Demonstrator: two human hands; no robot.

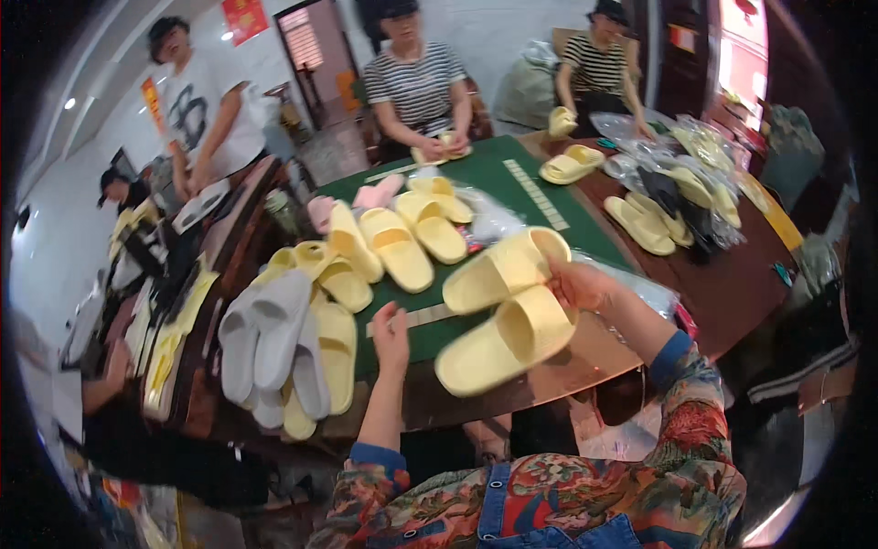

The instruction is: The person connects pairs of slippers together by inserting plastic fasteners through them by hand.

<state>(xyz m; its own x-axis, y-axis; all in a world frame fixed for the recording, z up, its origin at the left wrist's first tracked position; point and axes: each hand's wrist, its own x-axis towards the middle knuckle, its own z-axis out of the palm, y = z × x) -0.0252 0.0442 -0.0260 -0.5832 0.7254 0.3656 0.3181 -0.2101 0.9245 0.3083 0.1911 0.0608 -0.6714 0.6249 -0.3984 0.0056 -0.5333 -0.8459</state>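
Holding a pair of yellow slippers point(512, 320) side by side, the right hand point(582, 285) has its fingers closed on the toe ends, where the two meet. The pair is raised over the near edge of the table point(752, 285), footbeds up, heel ends tilted toward the left. The left hand point(391, 337) is apart from the pair, fingers loosely curled with a partial gap; no article is seen in its grip. It stands over the green mat point(485, 163), near a pale strip point(422, 317) and just beside the stock at left.

Said stock comprises yellow stock slippers point(397, 249) in a row and, nearer the wearer, grey slippers point(277, 328) stacked leaning on one another. Pink slippers point(379, 191) lie behind the yellow row. A second pale strip point(537, 195) lies on the far part of the mat. At right, further yellow footwear point(638, 224) rests on the table beside clear bags point(622, 123).

Across the table, a co-worker in a striped top point(416, 78) handles yellow footwear with both hands.
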